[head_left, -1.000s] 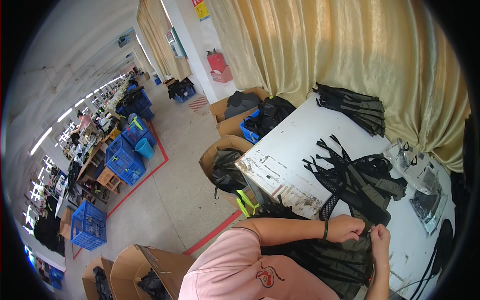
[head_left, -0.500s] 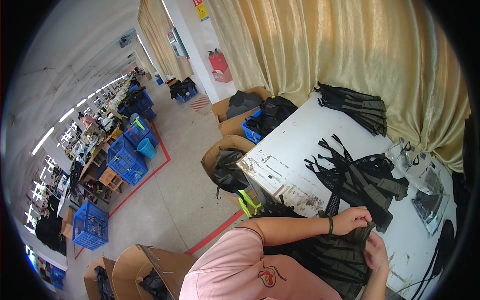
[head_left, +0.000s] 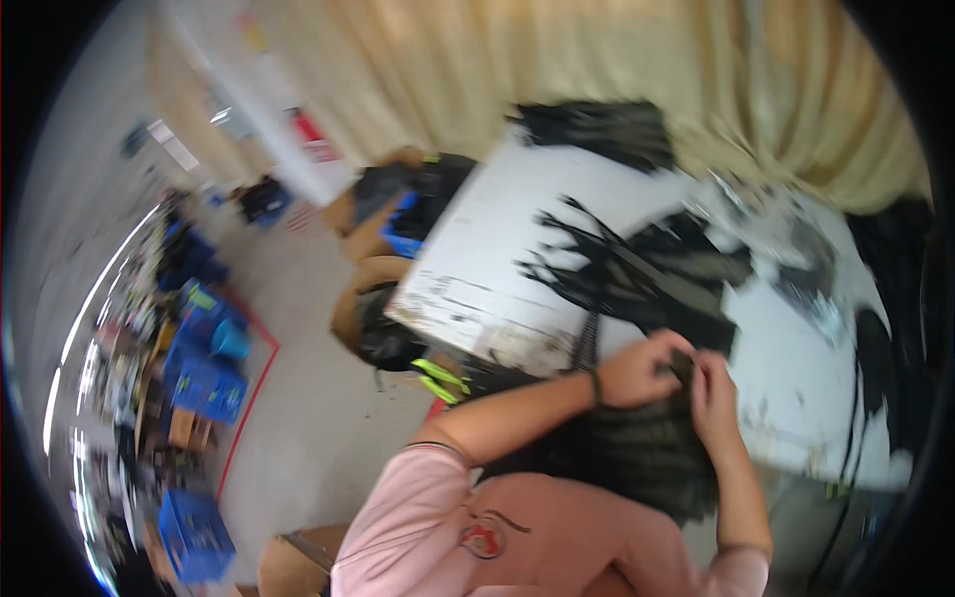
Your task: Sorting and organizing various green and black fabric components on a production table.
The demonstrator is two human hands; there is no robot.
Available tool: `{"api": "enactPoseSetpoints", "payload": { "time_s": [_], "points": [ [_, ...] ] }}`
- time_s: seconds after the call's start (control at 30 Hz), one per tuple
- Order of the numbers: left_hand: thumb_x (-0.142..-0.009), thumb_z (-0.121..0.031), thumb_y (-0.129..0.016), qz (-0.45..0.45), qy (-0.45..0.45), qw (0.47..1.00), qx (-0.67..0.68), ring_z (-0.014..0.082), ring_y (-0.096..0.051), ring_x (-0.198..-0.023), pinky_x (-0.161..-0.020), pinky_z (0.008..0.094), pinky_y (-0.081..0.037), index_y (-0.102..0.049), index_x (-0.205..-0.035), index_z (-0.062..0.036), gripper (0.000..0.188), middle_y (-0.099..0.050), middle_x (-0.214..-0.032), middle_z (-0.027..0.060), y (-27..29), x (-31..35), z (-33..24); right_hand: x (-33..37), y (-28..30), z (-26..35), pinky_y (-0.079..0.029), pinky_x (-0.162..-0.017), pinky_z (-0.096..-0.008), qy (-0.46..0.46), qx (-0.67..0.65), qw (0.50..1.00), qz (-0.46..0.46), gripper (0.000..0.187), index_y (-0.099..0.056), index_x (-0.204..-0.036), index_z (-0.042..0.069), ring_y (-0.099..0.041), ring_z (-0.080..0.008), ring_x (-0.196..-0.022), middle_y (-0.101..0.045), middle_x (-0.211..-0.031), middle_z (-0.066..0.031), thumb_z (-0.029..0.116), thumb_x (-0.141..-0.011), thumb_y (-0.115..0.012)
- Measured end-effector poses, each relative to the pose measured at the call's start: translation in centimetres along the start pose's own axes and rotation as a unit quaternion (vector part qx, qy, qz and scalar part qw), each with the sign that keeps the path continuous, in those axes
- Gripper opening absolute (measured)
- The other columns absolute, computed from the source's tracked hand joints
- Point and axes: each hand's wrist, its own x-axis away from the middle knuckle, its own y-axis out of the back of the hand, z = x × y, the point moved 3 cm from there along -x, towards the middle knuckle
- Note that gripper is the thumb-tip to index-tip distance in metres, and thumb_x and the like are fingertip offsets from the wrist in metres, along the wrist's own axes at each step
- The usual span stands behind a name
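Both my hands are over the near edge of the white table (head_left: 477, 259). My left hand (head_left: 637, 372), a dark band at its wrist, pinches a dark olive fabric piece (head_left: 682, 366). Close beside it, my right hand (head_left: 712, 393) grips the same piece with its fingers closed. Below my hands a bundle of dark, strap-like fabric pieces (head_left: 647, 443) hangs between the table edge and my body. Just beyond them lies a black and olive mesh piece with straps (head_left: 667, 274). Blur hides the finer details.
A stack of dark fabric pieces (head_left: 597, 129) lies at the table's far edge by the curtain (head_left: 637, 50). Clear plastic bags (head_left: 771, 229) lie at the right. Left of the table stand a carton (head_left: 348, 308) and a blue crate (head_left: 403, 224) with dark goods.
The whole view has swung, so the table sits further left and higher. My right hand has come up beside my left, and the fabric piece is now bunched between them.
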Motion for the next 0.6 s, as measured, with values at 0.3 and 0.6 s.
{"api": "enactPoseSetpoints", "payload": {
  "time_s": [0.3, 0.6],
  "points": [
    [-0.089, -0.024, -0.06, 0.023, 0.202, 0.977, 0.058, 0.0083, -0.055, -0.074, -0.068, 0.0263, -0.045, -0.065, -0.098, 0.0013, 0.028, -0.068, -0.082, 0.0057, 1.5, -0.6, 1.5, -2.3, 1.4, -0.2, -0.039, -0.064, -0.019, -0.181, -0.247, 0.94, 0.152, 0.023, -0.056, -0.11, 0.005, -0.047, -0.0039, -0.071, -0.052, -0.078, 0.0029, 0.01, -0.088, -0.06],
    [-0.083, -0.017, -0.066, 0.183, 0.128, 0.975, 0.007, 0.0112, -0.058, -0.079, -0.073, 0.0278, -0.047, -0.06, -0.105, 0.0005, 0.028, -0.066, -0.086, 0.01, 2.5, 2.9, 1.6, 0.4, 9.4, -2.0, -0.04, -0.065, -0.0186, -0.227, -0.353, 0.907, 0.035, 0.006, -0.061, -0.084, 0.006, -0.05, -0.0024, -0.072, -0.057, -0.075, 0.0057, 0.011, -0.085, -0.062]
  ]
}}
